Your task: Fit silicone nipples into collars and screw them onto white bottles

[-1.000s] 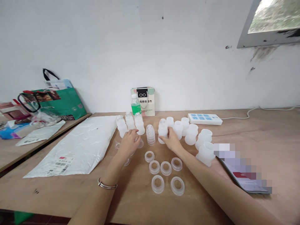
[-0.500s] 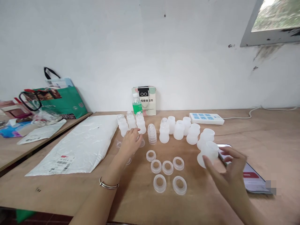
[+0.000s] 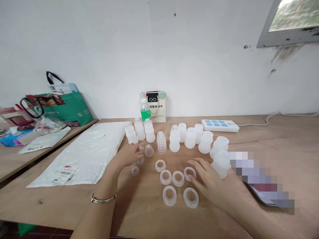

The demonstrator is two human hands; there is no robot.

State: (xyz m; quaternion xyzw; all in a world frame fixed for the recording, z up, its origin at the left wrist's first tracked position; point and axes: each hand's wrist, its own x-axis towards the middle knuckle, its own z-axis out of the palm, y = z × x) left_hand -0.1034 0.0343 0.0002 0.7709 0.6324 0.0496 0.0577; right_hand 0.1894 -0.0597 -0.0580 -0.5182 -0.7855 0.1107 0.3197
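Observation:
My left hand is low over the left side of the table, its fingers curled in beside a small clear round piece. Whether the fingertips grip anything is hidden. More clear flanged pieces, like bottle nipples, lie just below it, and a clear dome cap stands to its right. My right hand has thumb and fingers spread around a translucent ring. Several similar rings lie flat in the middle. Behind them stands a stack of clear caps.
White waisted bottles curve along the right; capped ones stand at the back left. A phone, partly blurred, lies right. Around them are a power strip, a white mailer bag, a green-labelled bottle and a paper bag.
My right hand has left the nearest white bottle and moved left to the rings. My left hand has drawn back left and down, uncovering the clear dome cap.

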